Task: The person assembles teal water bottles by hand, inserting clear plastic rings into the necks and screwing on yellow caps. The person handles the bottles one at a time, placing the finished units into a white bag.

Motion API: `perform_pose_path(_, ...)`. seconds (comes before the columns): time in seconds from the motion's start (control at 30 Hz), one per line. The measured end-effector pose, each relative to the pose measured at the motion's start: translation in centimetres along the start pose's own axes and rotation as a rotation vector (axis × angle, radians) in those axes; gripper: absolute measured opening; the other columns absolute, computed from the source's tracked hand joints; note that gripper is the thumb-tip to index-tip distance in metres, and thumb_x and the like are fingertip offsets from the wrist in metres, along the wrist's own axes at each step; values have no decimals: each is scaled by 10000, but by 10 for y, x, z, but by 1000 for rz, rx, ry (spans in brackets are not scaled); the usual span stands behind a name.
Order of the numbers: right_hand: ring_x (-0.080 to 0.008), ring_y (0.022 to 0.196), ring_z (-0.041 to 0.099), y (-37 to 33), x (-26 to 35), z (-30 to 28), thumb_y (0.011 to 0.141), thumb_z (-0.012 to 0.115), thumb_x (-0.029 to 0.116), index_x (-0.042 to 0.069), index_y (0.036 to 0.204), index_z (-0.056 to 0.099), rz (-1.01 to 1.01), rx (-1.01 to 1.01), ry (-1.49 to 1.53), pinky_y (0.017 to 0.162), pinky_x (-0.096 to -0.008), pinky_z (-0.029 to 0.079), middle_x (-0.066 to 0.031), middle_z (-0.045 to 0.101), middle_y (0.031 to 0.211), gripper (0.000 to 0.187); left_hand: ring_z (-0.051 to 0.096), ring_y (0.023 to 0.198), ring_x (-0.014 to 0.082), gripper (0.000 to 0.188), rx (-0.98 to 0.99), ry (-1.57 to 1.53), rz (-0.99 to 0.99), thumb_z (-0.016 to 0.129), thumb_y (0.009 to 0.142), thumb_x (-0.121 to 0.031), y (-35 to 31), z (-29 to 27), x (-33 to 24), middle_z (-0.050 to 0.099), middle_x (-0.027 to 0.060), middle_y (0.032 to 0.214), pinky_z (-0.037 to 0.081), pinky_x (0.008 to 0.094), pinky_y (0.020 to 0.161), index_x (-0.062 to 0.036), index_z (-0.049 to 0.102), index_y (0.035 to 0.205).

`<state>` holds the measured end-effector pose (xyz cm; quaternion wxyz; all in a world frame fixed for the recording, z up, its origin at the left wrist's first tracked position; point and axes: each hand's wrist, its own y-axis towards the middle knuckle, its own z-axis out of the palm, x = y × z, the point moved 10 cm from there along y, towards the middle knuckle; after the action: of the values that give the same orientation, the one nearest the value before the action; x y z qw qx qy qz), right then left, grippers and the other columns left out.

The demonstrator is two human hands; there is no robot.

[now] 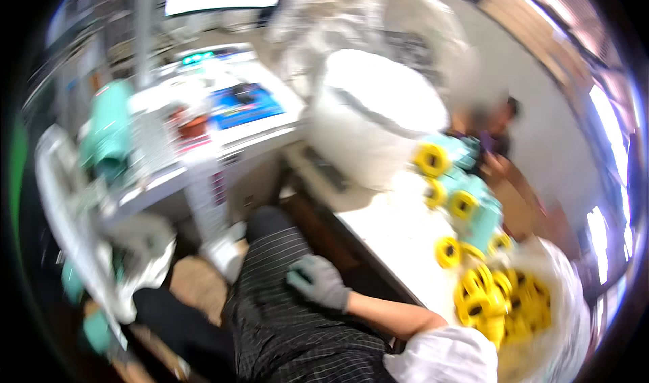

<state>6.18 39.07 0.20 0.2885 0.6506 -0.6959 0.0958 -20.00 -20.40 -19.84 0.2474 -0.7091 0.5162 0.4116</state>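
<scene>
My right hand [318, 281], in a grey glove with teal fingertips, lies on the thigh of my dark striped trousers [277, 315]. Its fingers look laid out flat over the cloth, with nothing seen in them. My left hand does not show. On the white worktop [385, 237] to the right are several teal cylinders [483, 224] with yellow round ends. Loose yellow ring-shaped parts [483, 298] are heaped nearer me, some in a clear plastic bag [571, 302].
A large white tub [375, 112] stands at the worktop's far end. To the left, a white bench [270, 123] carries a blue mat [247, 109] and a teal cylinder [109, 126]. Beyond the right worktop is another person [500, 136]. A white bag [145, 248] hangs low at left.
</scene>
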Motion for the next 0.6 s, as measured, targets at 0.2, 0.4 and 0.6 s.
perform_pose_path(0.2,-330,937,604,-38,-27,2,936,719,283,67,1036,667,103,-82,-167,839,-444,500,-119,608,974,244,657,1014,330,389,60,168,-24,716,940,-272,33,76,9,687,166,1103,518,428,920,4,650,1207)
perform_pose_path(0.4,-352,908,592,-29,-15,14,917,711,234,69,999,643,148,-118,-239,802,-460,488,-131,589,936,196,649,994,311,389,51,235,-53,727,937,-269,49,71,36,679,149,1090,518,414,899,-7,646,1214)
perform_pose_path(0.6,-360,886,587,-24,-16,14,905,712,225,67,976,631,174,-113,-282,790,-465,485,-138,582,924,191,642,975,291,391,51,264,-59,737,935,-267,60,80,42,671,131,1077,518,400,878,-18,643,1221)
